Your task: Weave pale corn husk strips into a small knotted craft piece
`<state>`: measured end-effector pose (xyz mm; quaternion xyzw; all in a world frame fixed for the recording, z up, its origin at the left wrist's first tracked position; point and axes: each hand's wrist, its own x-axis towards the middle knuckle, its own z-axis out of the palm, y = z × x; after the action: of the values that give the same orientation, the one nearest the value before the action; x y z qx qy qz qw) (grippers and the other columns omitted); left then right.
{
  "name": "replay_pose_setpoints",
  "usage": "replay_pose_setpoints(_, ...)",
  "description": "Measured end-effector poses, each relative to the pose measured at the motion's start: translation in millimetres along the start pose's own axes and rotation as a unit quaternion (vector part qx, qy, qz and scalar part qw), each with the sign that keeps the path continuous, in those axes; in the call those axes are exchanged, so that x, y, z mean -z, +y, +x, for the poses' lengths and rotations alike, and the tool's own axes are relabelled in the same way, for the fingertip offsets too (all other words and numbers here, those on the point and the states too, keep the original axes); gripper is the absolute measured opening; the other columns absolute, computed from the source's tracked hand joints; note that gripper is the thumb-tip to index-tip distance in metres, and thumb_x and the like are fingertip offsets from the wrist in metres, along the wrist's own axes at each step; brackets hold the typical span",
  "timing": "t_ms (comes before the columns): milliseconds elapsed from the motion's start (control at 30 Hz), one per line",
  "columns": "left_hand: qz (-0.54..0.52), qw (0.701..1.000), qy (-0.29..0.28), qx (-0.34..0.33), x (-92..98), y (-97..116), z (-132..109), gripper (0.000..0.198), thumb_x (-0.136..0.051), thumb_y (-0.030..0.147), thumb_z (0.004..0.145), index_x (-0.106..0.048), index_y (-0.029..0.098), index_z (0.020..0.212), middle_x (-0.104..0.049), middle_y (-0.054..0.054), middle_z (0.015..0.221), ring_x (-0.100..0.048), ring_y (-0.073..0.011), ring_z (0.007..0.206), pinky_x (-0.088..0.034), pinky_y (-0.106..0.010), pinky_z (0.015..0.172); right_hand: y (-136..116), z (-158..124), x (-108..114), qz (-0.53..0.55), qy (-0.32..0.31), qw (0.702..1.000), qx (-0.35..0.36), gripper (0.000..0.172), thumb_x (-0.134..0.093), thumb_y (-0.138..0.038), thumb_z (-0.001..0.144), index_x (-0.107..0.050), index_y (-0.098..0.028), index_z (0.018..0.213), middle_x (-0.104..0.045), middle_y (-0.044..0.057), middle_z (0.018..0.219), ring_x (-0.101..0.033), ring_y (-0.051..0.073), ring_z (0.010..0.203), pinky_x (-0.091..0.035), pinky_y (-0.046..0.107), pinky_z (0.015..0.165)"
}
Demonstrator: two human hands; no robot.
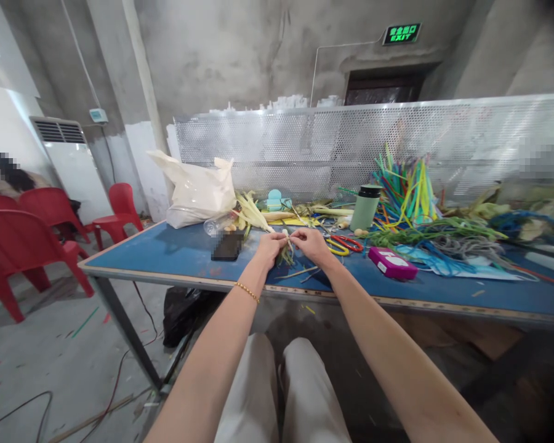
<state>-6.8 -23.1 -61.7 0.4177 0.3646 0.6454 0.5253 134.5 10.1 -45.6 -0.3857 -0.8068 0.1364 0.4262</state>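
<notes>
Close to the table's front edge, my left hand [270, 247] and my right hand [310, 243] meet with fingertips pinched. Between them is a small bundle of corn husk strips [285, 255], its green-brown ends hanging below the fingers. Both hands are closed on it; the exact grip is too small to make out. Just beyond my left hand lies a pale corn husk [253, 210]. To the right of my right hand are yellow handles [338, 247] and red handles [351, 242], seemingly of scissors. A few thin loose strips [300, 272] lie below the hands.
On the blue table [138, 252] are a dark phone [227, 246], a cream plastic bag [200, 194], a green bottle [365, 209], a purple box [392, 263] and colourful strips [413, 194]. Red chairs [23, 246] stand left, with a person behind. A perforated metal screen [277, 147] backs the table.
</notes>
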Motion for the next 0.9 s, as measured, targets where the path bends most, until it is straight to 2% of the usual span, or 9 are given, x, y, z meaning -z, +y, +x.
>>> replay_pose_setpoints(100,0.033,0.999,-0.011,-0.020,1.0,-1.2,0.9,0.021,-0.085,0.019,0.059,-0.068,0.008,0.065,-0.060,-0.003,0.053,-0.050,-0.0093,0.047,-0.039,-0.024,0.051,0.1,0.1,0.0,-0.008,-0.004,1.000,-0.005,0.016,-0.059,-0.024,0.076,-0.071,-0.015,0.070,-0.067,0.002,0.059,-0.059,0.014,0.055,-0.043,0.024,0.059)
replay_pose_setpoints(167,0.053,0.998,0.002,-0.032,1.6,-1.7,1.8,0.022,-0.086,0.021,0.058,-0.068,0.008,0.063,-0.058,-0.002,0.050,-0.048,-0.0087,0.045,-0.037,-0.023,0.050,-2.1,-0.8,0.5,-0.013,-0.012,1.000,-0.002,0.016,-0.058,-0.023,0.076,-0.071,-0.015,0.070,-0.067,0.002,0.058,-0.059,0.014,0.055,-0.042,0.024,0.058)
replay_pose_setpoints(300,0.058,0.997,0.031,-0.035,1.5,-2.4,3.6,0.021,-0.085,0.017,0.055,-0.068,0.009,0.063,-0.059,-0.002,0.050,-0.051,-0.0099,0.046,-0.039,-0.023,0.050,-10.6,-3.9,1.7,-0.033,-0.023,0.999,-0.009,0.016,-0.057,-0.019,0.077,-0.069,-0.014,0.068,-0.068,0.003,0.058,-0.061,0.014,0.056,-0.042,0.022,0.058)
replay_pose_setpoints(533,0.044,0.998,0.042,-0.013,-2.8,-1.3,3.3,0.016,-0.080,0.010,0.055,-0.064,0.010,0.059,-0.057,-0.001,0.048,-0.050,-0.0097,0.044,-0.039,-0.023,0.049,-23.6,-7.8,0.2,-0.092,-0.015,0.995,-0.040,0.016,-0.057,-0.015,0.078,-0.070,-0.015,0.070,-0.069,0.003,0.055,-0.065,0.016,0.060,-0.045,0.023,0.065)
replay_pose_setpoints(700,0.011,0.999,0.044,-0.002,-5.4,2.5,-0.1,0.017,-0.079,0.009,0.057,-0.062,0.011,0.057,-0.059,-0.002,0.050,-0.053,-0.0107,0.046,-0.043,-0.025,0.052,-25.6,-6.8,-1.5,-0.065,-0.009,0.996,-0.066,0.016,-0.057,-0.015,0.078,-0.070,-0.015,0.070,-0.069,0.002,0.054,-0.067,0.016,0.059,-0.046,0.022,0.063)
replay_pose_setpoints(900,-0.002,0.998,0.054,0.015,-7.8,6.9,-4.4,0.013,-0.073,0.003,0.065,-0.063,0.009,0.061,-0.062,-0.005,0.055,-0.056,-0.0123,0.055,-0.047,-0.028,0.061,-18.9,-4.1,-3.9,-0.036,-0.002,0.998,-0.059,0.016,-0.058,-0.017,0.078,-0.070,-0.015,0.067,-0.068,0.002,0.052,-0.067,0.016,0.058,-0.046,0.022,0.061)
